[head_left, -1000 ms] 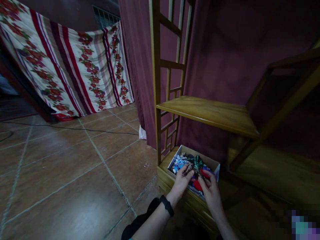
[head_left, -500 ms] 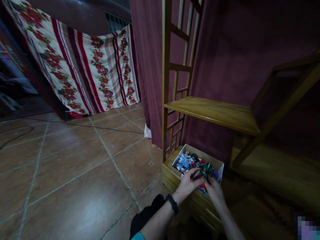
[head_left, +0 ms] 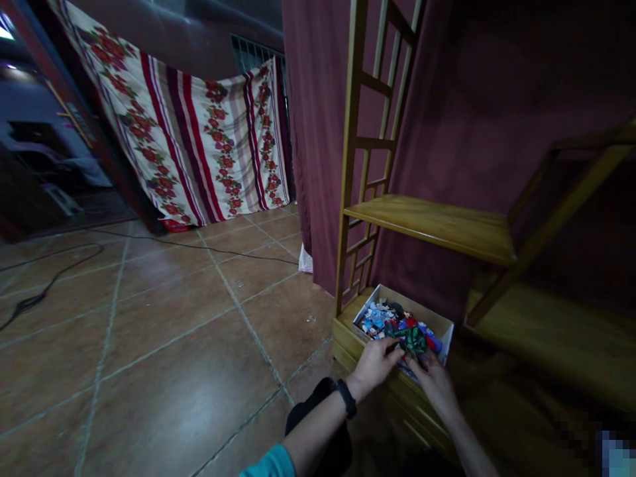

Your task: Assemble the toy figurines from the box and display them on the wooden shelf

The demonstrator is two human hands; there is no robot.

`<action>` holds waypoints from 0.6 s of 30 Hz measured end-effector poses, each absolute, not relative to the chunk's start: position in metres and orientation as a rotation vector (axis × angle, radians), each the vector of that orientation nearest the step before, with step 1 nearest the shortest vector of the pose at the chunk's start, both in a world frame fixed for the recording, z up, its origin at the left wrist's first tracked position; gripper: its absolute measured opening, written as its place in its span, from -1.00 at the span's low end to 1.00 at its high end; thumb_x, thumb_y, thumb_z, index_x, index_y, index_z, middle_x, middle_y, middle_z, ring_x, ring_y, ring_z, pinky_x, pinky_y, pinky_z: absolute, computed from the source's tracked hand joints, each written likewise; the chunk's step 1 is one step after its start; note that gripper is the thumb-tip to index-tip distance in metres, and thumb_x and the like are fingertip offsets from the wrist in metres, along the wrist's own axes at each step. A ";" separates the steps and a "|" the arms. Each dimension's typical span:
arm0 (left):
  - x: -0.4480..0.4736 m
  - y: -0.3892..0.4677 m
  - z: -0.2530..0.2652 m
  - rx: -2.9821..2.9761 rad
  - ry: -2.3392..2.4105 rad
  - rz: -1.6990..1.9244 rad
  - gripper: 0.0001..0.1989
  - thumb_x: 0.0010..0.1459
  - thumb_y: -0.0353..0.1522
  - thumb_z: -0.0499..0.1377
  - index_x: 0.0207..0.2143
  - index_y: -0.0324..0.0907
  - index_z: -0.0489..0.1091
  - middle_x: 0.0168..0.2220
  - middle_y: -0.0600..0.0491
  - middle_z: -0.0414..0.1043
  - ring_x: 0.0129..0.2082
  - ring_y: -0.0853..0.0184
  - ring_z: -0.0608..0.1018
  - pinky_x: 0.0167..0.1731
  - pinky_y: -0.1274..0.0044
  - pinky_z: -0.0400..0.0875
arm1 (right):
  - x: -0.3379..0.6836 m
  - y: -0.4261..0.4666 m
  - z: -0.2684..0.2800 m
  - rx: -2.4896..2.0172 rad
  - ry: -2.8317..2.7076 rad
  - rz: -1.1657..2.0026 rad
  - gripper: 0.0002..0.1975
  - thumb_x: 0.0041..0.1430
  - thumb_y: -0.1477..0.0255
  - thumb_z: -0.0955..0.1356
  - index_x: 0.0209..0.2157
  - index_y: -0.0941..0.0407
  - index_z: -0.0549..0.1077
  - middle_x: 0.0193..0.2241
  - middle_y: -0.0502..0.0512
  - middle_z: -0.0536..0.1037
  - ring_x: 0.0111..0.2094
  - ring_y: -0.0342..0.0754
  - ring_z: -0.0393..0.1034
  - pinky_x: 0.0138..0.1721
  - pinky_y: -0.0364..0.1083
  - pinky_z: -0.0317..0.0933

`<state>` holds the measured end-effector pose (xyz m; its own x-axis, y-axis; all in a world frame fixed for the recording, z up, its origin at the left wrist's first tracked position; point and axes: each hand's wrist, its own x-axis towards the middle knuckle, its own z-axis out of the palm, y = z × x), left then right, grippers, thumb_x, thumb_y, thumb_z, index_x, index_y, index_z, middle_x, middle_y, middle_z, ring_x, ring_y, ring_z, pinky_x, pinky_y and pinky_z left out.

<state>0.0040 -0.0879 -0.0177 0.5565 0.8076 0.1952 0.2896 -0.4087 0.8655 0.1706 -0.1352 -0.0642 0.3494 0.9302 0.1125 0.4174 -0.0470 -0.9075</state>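
Note:
A shallow open box [head_left: 444, 326] on the low wooden ledge holds a jumble of small pieces in blue, white, red and dark colours. Over its near side, between my two hands, is a crumpled, shiny green foil-like piece [head_left: 413, 340]. My left hand [head_left: 377, 361], with a black band on the wrist, has its thumb and fingers closed at the left edge of this piece. From the lower right my right hand [head_left: 436, 383] grips its near edge with curled fingers. The fingertips of both hands partly cover the piece and the box's front side.
A wooden shelf unit [head_left: 432, 225] with lattice sides rises around the box, with drawers below. Purple curtain [head_left: 318, 165] hangs behind. A floral striped cloth [head_left: 193, 146] hangs farther left. A black cable [head_left: 199, 248] crosses the tiled floor [head_left: 163, 371].
The view has swung slightly left, so the scene sits farther right. My hands have lowered a little, and more of the box's contents shows around the green piece.

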 end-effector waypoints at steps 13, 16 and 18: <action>-0.014 -0.125 -0.014 2.029 0.852 0.627 -0.75 0.10 -0.34 0.09 -0.20 -0.25 0.45 -0.44 0.10 0.42 -0.44 0.40 0.38 -0.41 0.62 0.24 | 0.156 -0.175 -0.067 -1.554 -1.066 0.755 -0.53 -0.14 0.19 0.35 -0.15 0.09 0.45 -0.17 0.16 0.56 -0.09 0.15 0.43 -0.15 -0.01 0.34; -0.019 -0.135 -0.007 2.056 0.874 0.595 -0.75 0.09 -0.37 0.09 -0.18 -0.23 0.44 -0.39 0.08 0.44 -0.38 0.37 0.42 -0.36 0.61 0.26 | 0.148 -0.183 -0.064 -1.586 -1.068 0.749 -0.54 -0.13 0.18 0.34 -0.16 0.08 0.44 -0.21 0.15 0.58 -0.14 0.13 0.46 -0.20 -0.02 0.36; -0.023 -0.141 -0.002 2.071 0.911 0.559 -0.73 0.09 -0.37 0.09 -0.16 -0.21 0.43 -0.36 0.06 0.46 -0.34 0.33 0.44 -0.32 0.59 0.29 | 0.145 -0.188 -0.063 -1.600 -1.084 0.748 -0.56 -0.13 0.18 0.34 -0.18 0.07 0.44 -0.25 0.13 0.59 -0.17 0.12 0.48 -0.21 -0.02 0.36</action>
<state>-0.0226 -0.1414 -0.0023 0.6445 0.7608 0.0765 0.4129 -0.4305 0.8026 0.1449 -0.1876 -0.0632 0.4023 0.9143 0.0463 0.2813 -0.0753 -0.9567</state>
